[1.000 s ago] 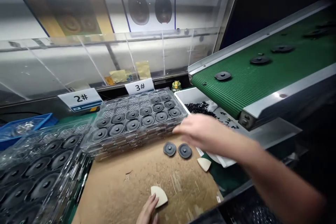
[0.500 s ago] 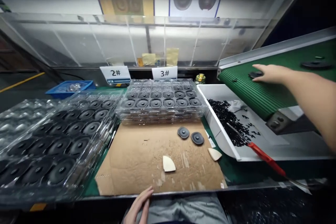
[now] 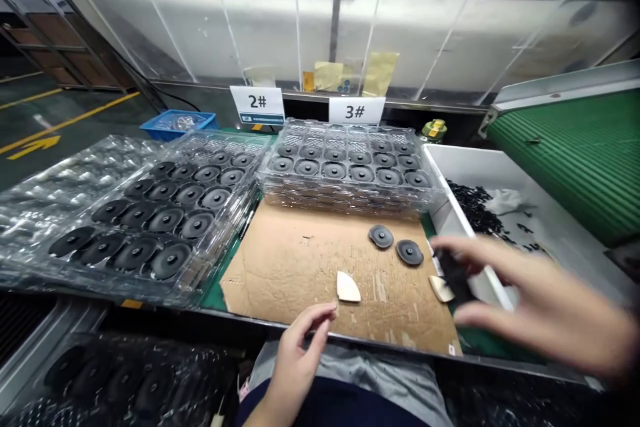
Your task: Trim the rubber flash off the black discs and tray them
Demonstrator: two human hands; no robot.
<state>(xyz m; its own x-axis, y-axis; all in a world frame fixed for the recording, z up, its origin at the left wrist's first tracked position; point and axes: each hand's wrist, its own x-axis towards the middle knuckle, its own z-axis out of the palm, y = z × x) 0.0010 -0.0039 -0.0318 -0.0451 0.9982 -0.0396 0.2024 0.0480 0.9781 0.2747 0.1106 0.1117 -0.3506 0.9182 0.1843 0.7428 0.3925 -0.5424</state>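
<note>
Two bare hands show in the head view, well apart along the near side of the bench. At right, the right hand [image 3: 530, 300], blurred, grips a dark piece [image 3: 456, 278] between the thumb below and the fingers above, pinching it from opposite sides. The dark piece is over the right edge of the cardboard [image 3: 285, 263], in front of the white bin [image 3: 493, 161]. Its long axis slants in view from upper left, by the fingertips, down to lower right, by the thumb. Blur hides which way its face points.

The left hand [image 3: 300, 350] is at the near edge of the cardboard, its forefinger and thumb curved toward each other with a small gap at the tips; how the other fingers sit, I cannot tell. Just beyond those tips lies a pale wedge [image 3: 347, 287], one corner pointing away from the person and another to the right. A second wedge [image 3: 441, 289] is partly covered by the dark piece; whether they touch is unclear.

Left of the dark piece, two grey discs [image 3: 410, 253] lie flat, hubs up, their longer axes tilting down to the right. Beyond them is a stack of clear trays [image 3: 345, 192] bearing rows of similar discs.
</note>
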